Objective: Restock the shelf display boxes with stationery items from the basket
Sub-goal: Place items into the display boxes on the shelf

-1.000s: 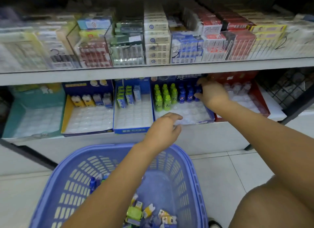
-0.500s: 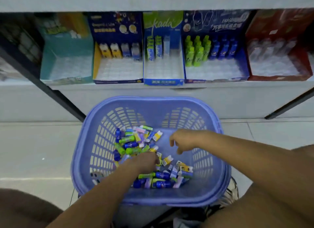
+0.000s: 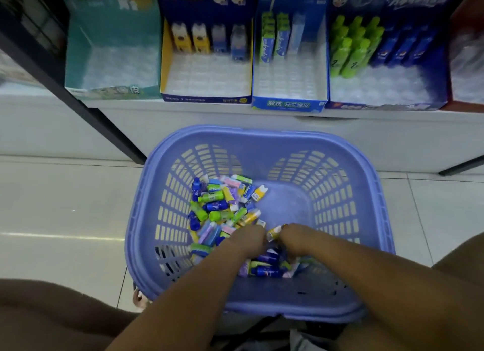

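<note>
Half-empty cardboard display boxes [image 3: 289, 104] line the white shelf [image 3: 183, 120] above the lilac slotted plastic basket [image 3: 262, 135]. The left hand [image 3: 248, 239] and right hand [image 3: 294, 239] curl into its heap of small coloured stationery pieces [image 3: 217, 206]; whether either grips anything, I cannot tell. Best gather one colour per grab.

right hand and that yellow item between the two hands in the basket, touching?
Touching. The head view shows the yellow item butting straight against the right hand at its fingers, with no gap. Whether it is actually gripped is unclear.
</note>
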Demonstrator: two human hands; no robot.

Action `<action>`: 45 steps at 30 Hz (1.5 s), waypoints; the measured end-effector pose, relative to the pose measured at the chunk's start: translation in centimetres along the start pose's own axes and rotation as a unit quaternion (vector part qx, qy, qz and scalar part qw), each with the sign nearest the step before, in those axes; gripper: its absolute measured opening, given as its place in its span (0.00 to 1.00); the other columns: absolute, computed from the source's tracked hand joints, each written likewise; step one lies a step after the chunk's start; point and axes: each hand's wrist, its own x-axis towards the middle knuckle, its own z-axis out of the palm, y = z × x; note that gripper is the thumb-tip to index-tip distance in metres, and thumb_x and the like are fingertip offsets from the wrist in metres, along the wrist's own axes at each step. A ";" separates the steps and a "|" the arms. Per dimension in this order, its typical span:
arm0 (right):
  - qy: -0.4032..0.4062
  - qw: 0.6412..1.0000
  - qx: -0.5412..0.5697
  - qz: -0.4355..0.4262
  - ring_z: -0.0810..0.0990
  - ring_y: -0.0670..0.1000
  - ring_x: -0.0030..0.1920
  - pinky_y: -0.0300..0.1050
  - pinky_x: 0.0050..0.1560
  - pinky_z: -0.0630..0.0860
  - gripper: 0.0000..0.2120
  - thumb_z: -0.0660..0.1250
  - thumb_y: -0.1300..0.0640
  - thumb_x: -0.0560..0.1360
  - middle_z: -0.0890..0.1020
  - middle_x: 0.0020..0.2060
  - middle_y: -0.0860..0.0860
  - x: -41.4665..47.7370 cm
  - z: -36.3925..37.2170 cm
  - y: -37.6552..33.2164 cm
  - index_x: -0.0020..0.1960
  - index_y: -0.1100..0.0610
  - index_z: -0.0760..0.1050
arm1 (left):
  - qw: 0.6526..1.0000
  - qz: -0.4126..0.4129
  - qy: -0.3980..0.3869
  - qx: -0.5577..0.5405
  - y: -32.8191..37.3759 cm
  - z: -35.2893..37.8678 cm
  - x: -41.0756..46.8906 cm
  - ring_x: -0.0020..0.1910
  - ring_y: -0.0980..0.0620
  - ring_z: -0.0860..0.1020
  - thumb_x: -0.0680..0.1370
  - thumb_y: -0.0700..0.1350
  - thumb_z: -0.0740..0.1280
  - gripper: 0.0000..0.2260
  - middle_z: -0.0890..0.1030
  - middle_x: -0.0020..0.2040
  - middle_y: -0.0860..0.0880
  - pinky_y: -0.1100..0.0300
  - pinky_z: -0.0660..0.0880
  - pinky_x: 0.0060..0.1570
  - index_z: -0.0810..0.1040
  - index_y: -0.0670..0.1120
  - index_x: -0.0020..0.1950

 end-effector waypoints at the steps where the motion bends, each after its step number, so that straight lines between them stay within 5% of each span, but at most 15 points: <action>1: -0.003 1.000 0.006 0.002 0.78 0.57 0.57 0.45 0.53 0.73 0.20 0.74 0.57 0.69 0.79 0.58 0.56 0.0 -0.1 0.2 0.60 0.58 0.77 | 0.999 -0.016 0.027 -0.021 -0.4 -0.3 0.1 0.51 0.39 0.77 0.78 0.46 0.64 0.13 0.80 0.49 0.36 0.51 0.73 0.48 0.80 0.36 0.50; 7: 0.063 0.988 0.135 0.037 0.75 0.58 0.49 0.48 0.48 0.70 0.10 0.66 0.58 0.76 0.75 0.50 0.62 0.0 -4.0 1.7 0.53 0.63 0.75 | 0.963 -0.091 0.236 -0.094 -3.8 -3.2 0.6 0.47 0.40 0.79 0.80 0.43 0.60 0.09 0.81 0.50 0.39 0.51 0.75 0.44 0.77 0.41 0.55; 10: 0.132 0.968 0.204 0.056 0.77 0.59 0.54 0.50 0.53 0.74 0.12 0.64 0.56 0.77 0.79 0.54 0.60 -0.7 -6.4 2.7 0.57 0.62 0.77 | 0.954 -0.099 0.281 -0.038 -5.5 -4.2 1.5 0.59 0.43 0.74 0.79 0.42 0.60 0.13 0.75 0.62 0.43 0.52 0.72 0.53 0.74 0.45 0.63; 14: 0.194 0.942 0.265 0.069 0.78 0.57 0.53 0.49 0.50 0.75 0.12 0.67 0.55 0.76 0.78 0.56 0.57 -1.6 -8.0 3.6 0.58 0.59 0.75 | 0.953 -0.132 0.271 0.004 -6.8 -4.9 2.7 0.68 0.43 0.65 0.78 0.47 0.64 0.19 0.70 0.68 0.45 0.50 0.65 0.66 0.71 0.48 0.68; 20: 0.186 0.933 0.303 0.060 0.79 0.57 0.50 0.50 0.47 0.76 0.11 0.66 0.58 0.76 0.77 0.57 0.57 -1.8 -7.8 3.8 0.58 0.58 0.75 | 0.968 -0.117 0.223 -0.005 -7.5 -5.7 3.1 0.66 0.44 0.67 0.70 0.52 0.73 0.28 0.69 0.66 0.45 0.50 0.67 0.62 0.69 0.47 0.68; 24: 0.171 0.938 0.296 0.062 0.79 0.57 0.51 0.54 0.51 0.78 0.11 0.66 0.57 0.76 0.78 0.55 0.57 -1.7 -7.2 4.0 0.57 0.58 0.75 | 0.941 -0.138 0.309 -0.025 -8.7 -5.0 1.6 0.59 0.46 0.71 0.72 0.53 0.73 0.20 0.71 0.59 0.45 0.54 0.70 0.56 0.72 0.45 0.58; 36: 0.171 0.917 0.357 0.043 0.81 0.55 0.47 0.44 0.41 0.75 0.13 0.66 0.58 0.76 0.76 0.58 0.56 -2.1 -7.8 3.3 0.60 0.57 0.74 | 0.952 -0.196 0.208 0.111 -6.5 -3.3 1.7 0.59 0.45 0.76 0.80 0.42 0.61 0.13 0.73 0.63 0.44 0.53 0.75 0.54 0.70 0.43 0.65; 42: 0.159 0.851 0.501 -0.010 0.79 0.51 0.40 0.44 0.46 0.78 0.17 0.70 0.61 0.74 0.81 0.45 0.58 -4.5 -9.2 4.3 0.61 0.62 0.75 | 0.963 -0.174 0.168 0.119 -6.8 -4.4 1.6 0.68 0.44 0.67 0.78 0.37 0.63 0.21 0.65 0.68 0.42 0.53 0.73 0.60 0.67 0.44 0.70; 45: 0.150 0.794 0.587 -0.050 0.77 0.48 0.33 0.36 0.35 0.75 0.17 0.71 0.64 0.72 0.78 0.37 0.56 -6.4 -10.1 4.4 0.60 0.64 0.74 | 0.961 -0.159 0.170 0.147 -6.7 -4.5 1.2 0.70 0.43 0.63 0.78 0.38 0.63 0.21 0.63 0.69 0.42 0.54 0.70 0.61 0.66 0.45 0.71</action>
